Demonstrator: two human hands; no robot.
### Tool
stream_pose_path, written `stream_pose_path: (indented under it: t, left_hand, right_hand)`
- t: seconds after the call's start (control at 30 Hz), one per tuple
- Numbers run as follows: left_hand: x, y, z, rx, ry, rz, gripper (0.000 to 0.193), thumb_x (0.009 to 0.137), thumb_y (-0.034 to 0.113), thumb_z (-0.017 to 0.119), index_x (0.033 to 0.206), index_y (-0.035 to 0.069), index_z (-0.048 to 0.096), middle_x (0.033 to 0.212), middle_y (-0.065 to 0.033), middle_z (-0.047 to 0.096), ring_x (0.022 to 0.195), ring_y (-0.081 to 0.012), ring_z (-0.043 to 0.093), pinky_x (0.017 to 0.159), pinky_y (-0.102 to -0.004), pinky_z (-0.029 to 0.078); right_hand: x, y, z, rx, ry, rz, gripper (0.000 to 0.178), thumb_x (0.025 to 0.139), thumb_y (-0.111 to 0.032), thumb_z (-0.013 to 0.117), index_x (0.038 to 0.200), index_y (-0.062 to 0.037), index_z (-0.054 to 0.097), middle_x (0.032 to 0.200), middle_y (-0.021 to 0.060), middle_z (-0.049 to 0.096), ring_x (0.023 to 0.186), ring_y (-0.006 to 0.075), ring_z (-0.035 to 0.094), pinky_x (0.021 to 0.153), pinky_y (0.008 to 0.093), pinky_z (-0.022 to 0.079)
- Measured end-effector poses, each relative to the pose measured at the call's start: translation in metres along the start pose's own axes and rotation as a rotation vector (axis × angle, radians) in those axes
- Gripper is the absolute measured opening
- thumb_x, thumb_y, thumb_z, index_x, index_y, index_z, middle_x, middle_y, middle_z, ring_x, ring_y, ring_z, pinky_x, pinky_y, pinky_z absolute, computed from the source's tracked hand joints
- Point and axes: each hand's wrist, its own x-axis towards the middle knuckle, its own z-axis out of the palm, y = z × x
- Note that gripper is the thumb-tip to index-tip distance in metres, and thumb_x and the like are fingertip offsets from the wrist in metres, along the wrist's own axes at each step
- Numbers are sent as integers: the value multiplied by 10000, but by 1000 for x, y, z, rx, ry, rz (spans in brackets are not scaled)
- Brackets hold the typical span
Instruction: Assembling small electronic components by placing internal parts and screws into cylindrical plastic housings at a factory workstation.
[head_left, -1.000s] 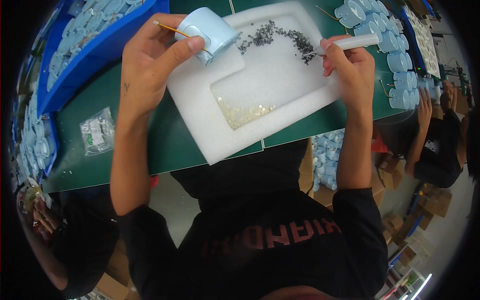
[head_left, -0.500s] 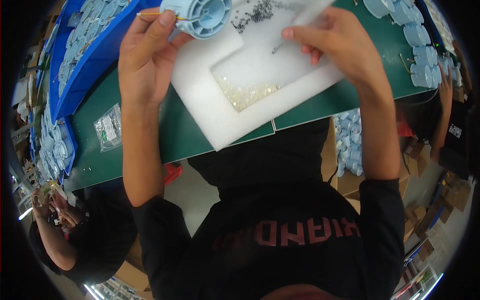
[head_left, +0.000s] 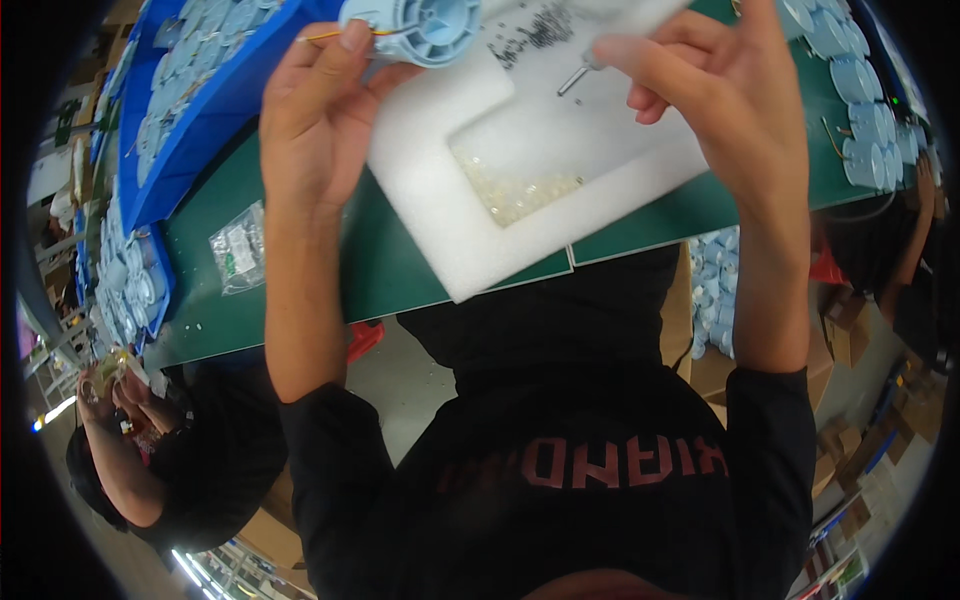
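Note:
My left hand grips a light blue round plastic housing, its spoked open end turned toward the right. A thin wire with orange and yellow strands runs from it under my thumb. My right hand is closed on a slim tool with a metal shaft, pointing down and left. Its handle is mostly hidden by my fingers, so its kind is unclear. Below both hands lies a white foam tray. Small dark screw-like pieces are scattered in its far part, and small pale clear pieces are heaped in the near corner.
A blue bin of similar housings stands at left, beside a clear plastic bag on the green table. More housings line the right side. A carton of them sits below the table edge. Other people work at both sides.
The whole view has shifted slightly right. My right hand has turned a little, and more of the tool's metal shaft shows. My left hand still holds the housing.

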Motion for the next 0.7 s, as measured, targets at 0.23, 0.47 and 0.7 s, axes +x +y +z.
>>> stream_pose_path:
  t: [0.23, 0.47, 0.7]
  left_hand:
    - [1, -2, 9, -134, 115, -54, 139, 923, 137, 570, 947, 0, 567, 978, -122, 631, 970, -220, 602, 917, -476, 496]
    - [0, 1, 14, -77, 146, -57, 130, 923, 131, 570, 951, 5, 566, 988, -133, 636, 966, -215, 607, 885, -462, 507]
    - [0, 0, 15, -90, 178, -72, 95, 916, 109, 574, 927, 15, 556, 980, -137, 639, 933, -212, 616, 861, -455, 515]
  right_hand:
    - [1, 40, 24, 312, 25, -786, 411, 884, 74, 535, 1172, -25, 258, 1004, 325, 609, 815, 307, 683, 734, 345, 594]
    - [-9, 21, 43, 278, -66, -700, 366, 885, 92, 514, 1098, -51, 255, 1067, 340, 584, 880, 317, 673, 791, 353, 576]
    - [3, 39, 56, 406, -61, -732, 369, 882, 87, 526, 1092, -54, 257, 1098, 334, 573, 910, 309, 663, 806, 361, 568]
